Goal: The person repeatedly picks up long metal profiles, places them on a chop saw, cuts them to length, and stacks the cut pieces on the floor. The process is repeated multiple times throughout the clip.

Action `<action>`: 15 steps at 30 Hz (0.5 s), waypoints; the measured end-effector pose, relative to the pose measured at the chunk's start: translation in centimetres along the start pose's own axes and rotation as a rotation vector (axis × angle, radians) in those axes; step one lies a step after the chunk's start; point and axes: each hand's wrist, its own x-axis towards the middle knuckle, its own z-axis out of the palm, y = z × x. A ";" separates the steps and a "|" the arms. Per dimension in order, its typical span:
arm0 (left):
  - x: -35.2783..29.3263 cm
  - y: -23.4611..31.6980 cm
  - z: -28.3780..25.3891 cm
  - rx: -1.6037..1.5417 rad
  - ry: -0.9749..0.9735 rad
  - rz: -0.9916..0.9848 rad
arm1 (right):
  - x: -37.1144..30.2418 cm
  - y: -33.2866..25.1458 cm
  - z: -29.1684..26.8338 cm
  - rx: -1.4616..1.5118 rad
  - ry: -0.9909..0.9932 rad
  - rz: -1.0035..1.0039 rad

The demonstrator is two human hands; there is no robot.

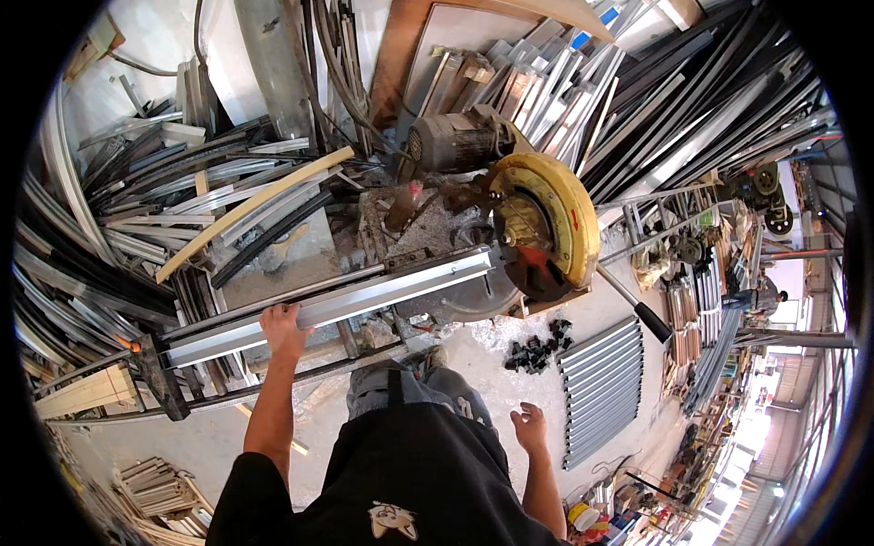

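I see my left hand [282, 328] closed over the near edge of a long aluminium profile [346, 300] lying across the saw bench, its right end under the yellow-guarded chop saw [542, 232] at one o'clock. The blade is mostly hidden by the guard. My right hand [530, 426] hangs loosely open, holding nothing, at five o'clock. Small black pieces [537, 350] on the floor are too blurred to identify.

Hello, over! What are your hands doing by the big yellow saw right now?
Left hand gripping the long aluminium rail on the saw bench. Right hand empty, fingers loosely curled, hanging low. Rail end sits under the yellow-guarded chop saw. Nothing blocking the rail.
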 end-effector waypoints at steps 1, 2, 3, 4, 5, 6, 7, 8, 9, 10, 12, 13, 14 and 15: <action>0.2 0.1 -0.2 0.005 -0.001 0.004 | -0.2 -0.2 -0.2 0.015 0.021 0.000; 0.2 0.2 -0.5 0.011 -0.003 0.008 | -0.3 -0.4 -0.3 0.030 0.041 0.000; 0.3 0.3 -0.6 0.017 -0.005 0.013 | 0.1 -0.1 -0.6 0.018 0.062 -0.026; 0.3 0.3 -0.7 0.013 -0.010 0.007 | 0.2 0.2 -0.9 0.006 0.082 -0.048; 0.3 0.3 -0.7 0.009 -0.013 -0.001 | 0.3 -0.7 -1.4 0.034 0.121 -0.063; 0.2 0.3 -0.6 0.006 -0.017 -0.010 | 0.2 -1.0 -2.1 0.051 0.148 -0.064; 0.4 0.4 -0.9 0.019 -0.051 -0.036 | 0.4 -1.4 -3.0 0.036 0.178 -0.085; 0.4 0.6 -1.2 0.032 -0.086 -0.065 | 0.4 -2.6 -4.1 0.017 0.207 -0.108; 0.5 0.8 -1.5 0.045 -0.121 -0.096 | 0.1 -4.0 -5.3 0.057 0.224 -0.074; 0.7 1.1 -1.5 0.065 -0.140 -0.113 | 0.0 -5.0 -6.9 0.071 0.237 -0.056; 1.1 1.9 -1.2 0.105 -0.184 -0.141 | 0.4 -6.5 -10.4 0.239 0.359 -0.077; 1.3 3.0 -1.0 0.117 -0.163 -0.095 | 0.1 -8.8 -12.5 0.223 0.517 -0.092; 1.4 4.9 -0.9 0.129 -0.135 -0.051 | 0.1 -11.6 -14.8 0.210 0.675 -0.111; 1.6 7.1 -0.7 0.141 -0.108 -0.006 | 0.5 -13.4 -17.0 0.289 0.780 -0.202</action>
